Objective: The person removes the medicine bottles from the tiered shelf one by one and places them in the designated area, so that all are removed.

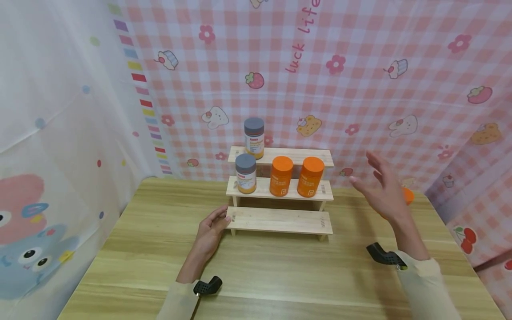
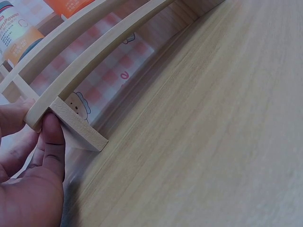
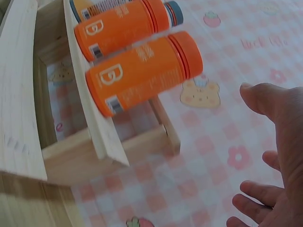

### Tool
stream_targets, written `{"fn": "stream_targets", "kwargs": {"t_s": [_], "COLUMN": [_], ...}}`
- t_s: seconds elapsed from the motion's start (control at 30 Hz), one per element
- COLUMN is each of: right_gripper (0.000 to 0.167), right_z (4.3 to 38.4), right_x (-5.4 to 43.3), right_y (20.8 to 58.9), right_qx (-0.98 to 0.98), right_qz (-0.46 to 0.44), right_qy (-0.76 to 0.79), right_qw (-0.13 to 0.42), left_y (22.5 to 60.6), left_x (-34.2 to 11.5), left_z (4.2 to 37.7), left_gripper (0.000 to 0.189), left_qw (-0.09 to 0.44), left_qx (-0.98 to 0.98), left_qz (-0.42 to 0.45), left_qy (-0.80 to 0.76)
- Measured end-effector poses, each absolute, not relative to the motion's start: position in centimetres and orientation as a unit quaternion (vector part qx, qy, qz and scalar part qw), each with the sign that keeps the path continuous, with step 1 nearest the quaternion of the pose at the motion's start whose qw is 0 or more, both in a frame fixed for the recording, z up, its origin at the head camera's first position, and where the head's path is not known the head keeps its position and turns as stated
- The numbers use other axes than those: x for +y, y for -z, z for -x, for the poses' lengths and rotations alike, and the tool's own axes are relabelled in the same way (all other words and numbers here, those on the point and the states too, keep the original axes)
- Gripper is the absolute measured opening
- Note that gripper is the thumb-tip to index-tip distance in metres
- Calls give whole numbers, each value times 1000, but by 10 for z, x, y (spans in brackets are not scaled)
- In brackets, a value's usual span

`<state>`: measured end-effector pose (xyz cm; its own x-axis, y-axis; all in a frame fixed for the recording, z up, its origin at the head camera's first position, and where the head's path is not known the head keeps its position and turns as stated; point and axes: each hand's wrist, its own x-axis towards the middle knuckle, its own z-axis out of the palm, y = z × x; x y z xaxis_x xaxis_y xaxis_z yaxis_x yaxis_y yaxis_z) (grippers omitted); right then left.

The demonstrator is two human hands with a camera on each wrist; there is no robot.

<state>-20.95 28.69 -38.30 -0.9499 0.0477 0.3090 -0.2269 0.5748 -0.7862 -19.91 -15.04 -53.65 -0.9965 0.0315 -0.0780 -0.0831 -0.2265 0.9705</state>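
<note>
A three-step wooden display rack (image 1: 280, 221) stands on the table. My left hand (image 1: 209, 233) grips the left end of its lowest step, thumb on top and a fingertip beneath the board (image 2: 61, 85). To the right of the rack, my right hand (image 1: 382, 189) is raised with fingers spread and nothing in it. Behind that hand, an orange bottle (image 1: 407, 195) is mostly hidden. On the middle step stand a grey-lidded bottle (image 1: 246, 175) and two orange bottles, the left one (image 1: 281, 178) and the right one (image 1: 310, 178). Another grey-lidded bottle (image 1: 254, 140) stands on the top step's left.
The wood-grain table (image 1: 264, 275) extends around the rack. A pink checked cloth (image 1: 288, 98) hangs behind it, and a white patterned cloth (image 1: 60, 111) hangs at the left. Each wrist wears a black camera mount, such as the left mount (image 1: 208, 286).
</note>
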Motion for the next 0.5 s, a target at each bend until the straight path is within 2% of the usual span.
{"fn": "stream_targets", "kwargs": {"t_s": [0.5], "right_gripper": [88], "right_z": [221], "right_x": [247], "right_y": [361], "right_qx": [-876], "right_qz": [-102], "right_qy": [-452], "right_qw": [138], "left_y": [538], "left_x": [-150], "left_z": [201], "left_gripper": [51], "left_qw": [32], "left_qx": [622], "left_qz": [20], "left_qy": [-782]}}
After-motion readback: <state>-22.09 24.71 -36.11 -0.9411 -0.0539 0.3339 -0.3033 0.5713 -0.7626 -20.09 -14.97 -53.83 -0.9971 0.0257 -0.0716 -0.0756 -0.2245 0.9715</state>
